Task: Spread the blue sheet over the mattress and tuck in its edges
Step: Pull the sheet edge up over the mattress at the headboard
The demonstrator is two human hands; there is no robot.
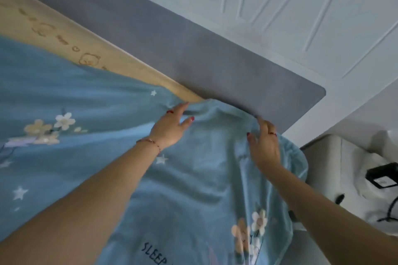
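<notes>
Head view: the blue sheet [90,97] lies over most of the mattress [120,58], and its far edge reaches the grey headboard [193,64] only at the near right corner. From there toward the left a wedge of the mattress's cream cover shows, widening along the foot of the headboard. That cover is printed with small brown outline drawings, among them a round animal face. The left hand [170,127] lies flat on the sheet with its fingers straight, their tips at the sheet's edge just beside the headboard; it grips nothing. A thin beaded bracelet circles that wrist. The right hand [263,142] is at the corner, its fingers curled onto a bunched fold of the sheet right where the cloth meets the headboard; a ring sits on one finger. Beyond this hand the sheet hangs over the right side of the bed in a loose rounded fold. The cloth looks soft and slightly fuzzy, creased around both hands and smoother to the left. It carries white stars and clusters of white and beige flowers, and dark letters near the bottom edge read "SLEEP", cut off after that. The headboard is flat with a rounded corner. Right of the bed stands a white cabinet [336,163] with a black device [382,175] and cable on it.
</notes>
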